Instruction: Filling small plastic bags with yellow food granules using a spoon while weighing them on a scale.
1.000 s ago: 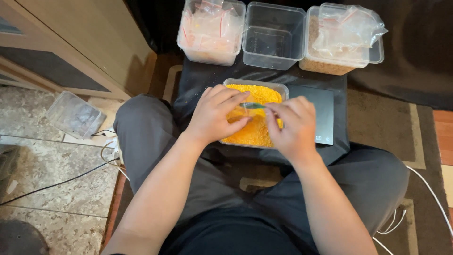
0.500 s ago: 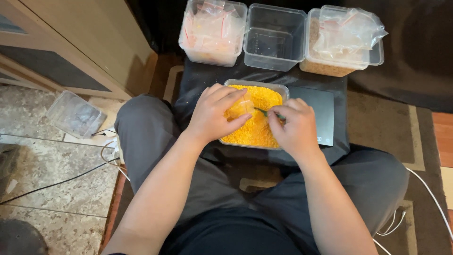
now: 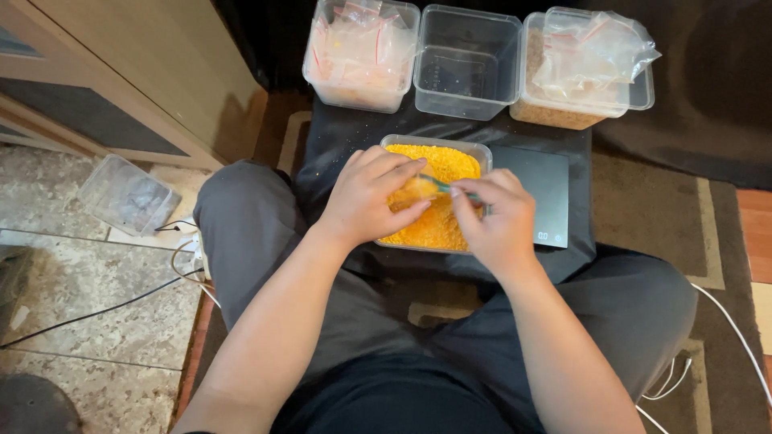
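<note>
Only the head cam here, looking straight down at someone sitting cross-legged in dark grey trousers on a brown rug.

Both hands are over a clear plastic tub of yellow-orange grains (image 3: 438, 229), which sits on a black cloth right in front of the knees. The left hand (image 3: 371, 197) is curled around a small clear bag (image 3: 412, 191) that already has some of the orange stuff in it, fingers wrapped round it and thumb underneath, held just above the grains. The right hand (image 3: 497, 221) is pinched shut on a thin green scoop (image 3: 441, 185), with its tip poking at the mouth of the bag. The two hands are almost touching.

Just to the right of the tub, touching it or nearly, there's a flat black scale (image 3: 539, 193), mostly bare, with the right hand covering its near left corner.

Along the far edge of the cloth there are three more clear tubs in a row: the left tub (image 3: 358, 56) is stuffed with small clear bags with red strips, the middle tub (image 3: 466, 60) looks empty, and the right tub (image 3: 579, 76) has brownish grains at the bottom and a bundle of clear bags on top.

Off to the left on the stone floor lies another small clear container (image 3: 127, 195), near a white cable (image 3: 189, 257). A pale wooden cabinet (image 3: 137, 72) fills the top left.
</note>
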